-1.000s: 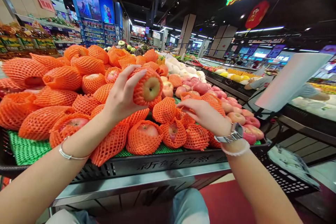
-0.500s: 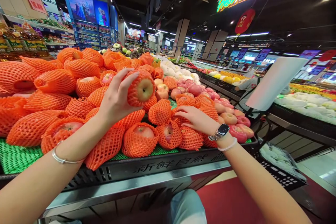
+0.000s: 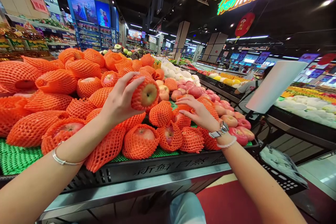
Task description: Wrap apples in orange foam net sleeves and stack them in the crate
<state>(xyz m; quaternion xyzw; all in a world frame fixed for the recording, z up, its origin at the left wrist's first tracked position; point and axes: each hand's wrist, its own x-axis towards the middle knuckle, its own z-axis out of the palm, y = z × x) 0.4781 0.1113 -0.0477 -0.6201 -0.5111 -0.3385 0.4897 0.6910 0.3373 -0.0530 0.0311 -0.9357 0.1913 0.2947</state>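
My left hand is wrapped round an apple in an orange foam net, held above the heap with its bare end turned toward the right. Over the front right of the display my right hand is open, its fingers apart and slightly curved, with nothing visible in them. Just below its fingertips lies a netted apple, and another netted apple is behind the hand. Whether the fingers touch either one I cannot tell. A netted apple with a pale top rests at the front edge, below the held one.
The black display crate has a green mesh liner. Unwrapped red apples lie at its right. A white plastic-bag roll stands beyond, near a person in grey. A black basket sits low at right.
My left hand has moved slightly right with the netted apple. My right hand has lifted and turned, its fingers rising off the front apples and uncovering one beneath.
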